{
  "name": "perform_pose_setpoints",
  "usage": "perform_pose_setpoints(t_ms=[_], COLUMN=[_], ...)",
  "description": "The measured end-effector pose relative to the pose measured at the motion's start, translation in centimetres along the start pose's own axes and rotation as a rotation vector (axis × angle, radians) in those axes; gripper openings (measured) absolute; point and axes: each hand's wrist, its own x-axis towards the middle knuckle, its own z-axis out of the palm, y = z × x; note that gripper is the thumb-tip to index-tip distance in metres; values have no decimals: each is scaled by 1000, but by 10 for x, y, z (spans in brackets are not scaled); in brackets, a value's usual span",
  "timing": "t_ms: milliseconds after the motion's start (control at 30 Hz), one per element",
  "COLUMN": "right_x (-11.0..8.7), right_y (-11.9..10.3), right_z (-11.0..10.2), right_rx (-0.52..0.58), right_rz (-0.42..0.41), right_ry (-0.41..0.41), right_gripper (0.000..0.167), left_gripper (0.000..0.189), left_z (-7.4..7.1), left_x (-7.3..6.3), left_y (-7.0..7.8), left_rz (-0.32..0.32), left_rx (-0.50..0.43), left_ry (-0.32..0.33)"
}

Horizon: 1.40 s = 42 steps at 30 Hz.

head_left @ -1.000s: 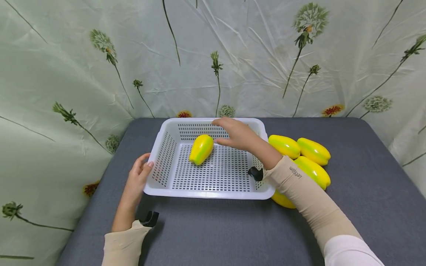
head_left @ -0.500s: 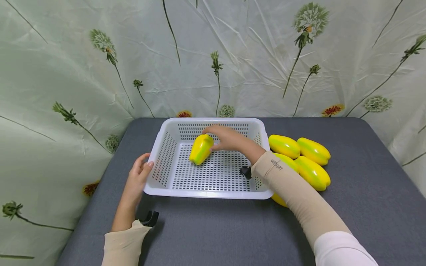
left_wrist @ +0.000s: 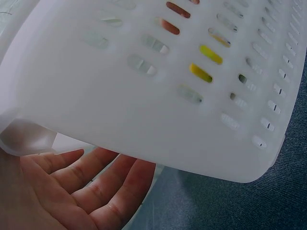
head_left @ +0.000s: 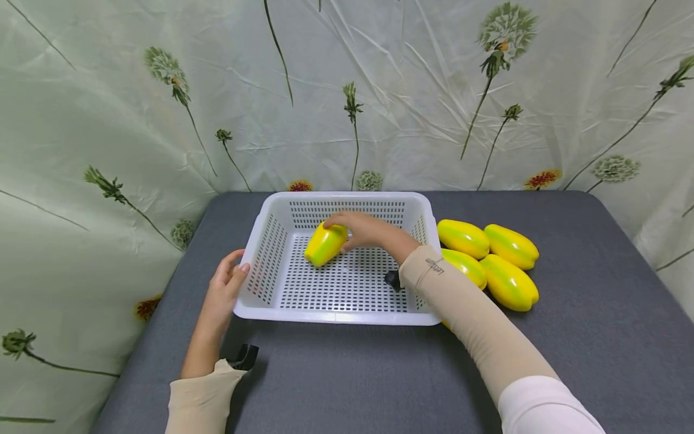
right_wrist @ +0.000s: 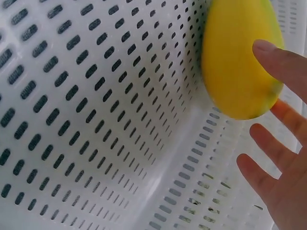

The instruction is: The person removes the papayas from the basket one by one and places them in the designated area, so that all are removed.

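A white plastic basket [head_left: 336, 317] with slotted walls stands on the table. At its left rim my left hand [head_left: 225, 283] holds on, the thumb over the edge; in the left wrist view the fingers [left_wrist: 115, 191] extend beneath the rim. Inside the basket lies a glossy yellow papaya [head_left: 324, 246] with a green streak, tilted, one end toward the front left. My right hand [head_left: 363, 231] grips its far right end. Seen from the right wrist, the thumb lies against the papaya [right_wrist: 240, 62] and one finger reaches behind it, while two other fingers are spread apart from it.
Several more papayas [head_left: 509, 282] lie on the grey tabletop [head_left: 585, 337] right of the basket; my right forearm [head_left: 477, 325] passes over the basket's right rim and partly hides them. A flowered curtain [head_left: 303, 132] hangs behind the table.
My right hand has moved left and down onto the papaya in the basket and taken hold of it. The papaya has turned and shifted slightly left. My left hand stays on the rim.
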Motion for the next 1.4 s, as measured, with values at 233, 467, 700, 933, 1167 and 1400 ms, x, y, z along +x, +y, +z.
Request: perform_pose_setpoints(t_ms=[233, 467, 700, 933, 1167, 1400], right_x=[4, 8, 11, 10, 5, 0], right_y=[2, 1, 1, -1, -4, -8], right_z=[7, 13, 16, 15, 9, 2], right_rx=[-20, -5, 18, 36, 92, 143], right_rz=[68, 96, 83, 75, 67, 46], right_ry=[5, 31, 59, 67, 98, 122], right_gripper=[68, 64, 60, 58, 53, 50], left_gripper=[46, 46, 47, 46, 45, 44], left_z=[0, -1, -1, -1, -1, 0], left_x=[0, 0, 1, -1, -1, -1], left_y=[0, -2, -3, -1, -1, -1], left_rz=[-5, 7, 14, 1, -1, 11], left_rx=[-4, 4, 9, -7, -3, 2], left_ry=[1, -1, -7, -7, 0, 0])
